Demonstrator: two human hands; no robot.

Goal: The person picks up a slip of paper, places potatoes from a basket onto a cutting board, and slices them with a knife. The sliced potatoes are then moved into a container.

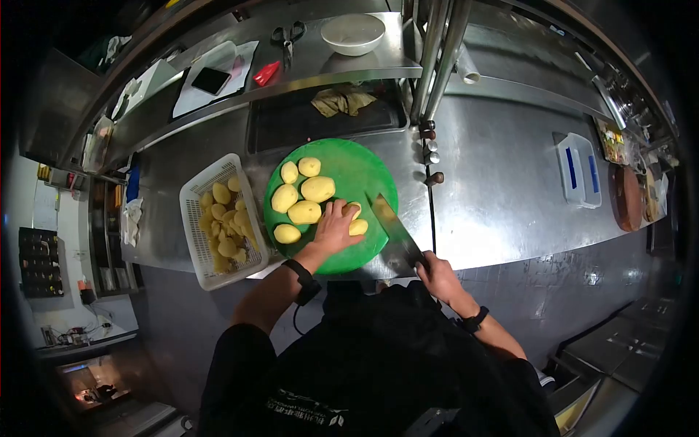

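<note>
Several peeled potatoes (318, 189) lie on a round green cutting board (368, 164). My left hand (333, 229) reaches over the board with its fingers curled onto a potato (352, 209), which they partly hide. Beside that hand, another potato (357, 227) rests close to the fingers. My right hand (437, 278) is closed around the handle of a large kitchen knife (397, 229). Its broad blade points away from me over the board's right side, apart from the potatoes. Left of the board, a white plastic basket (191, 218) holds many more peeled potatoes (227, 226).
Behind the board is a dark tray (280, 124) with a crumpled cloth (342, 100). The shelf above carries a white bowl (353, 35), scissors (287, 47) and a phone (211, 81). Several knobbed handles (431, 156) stand right of the board. A clear container (579, 171) sits farther right.
</note>
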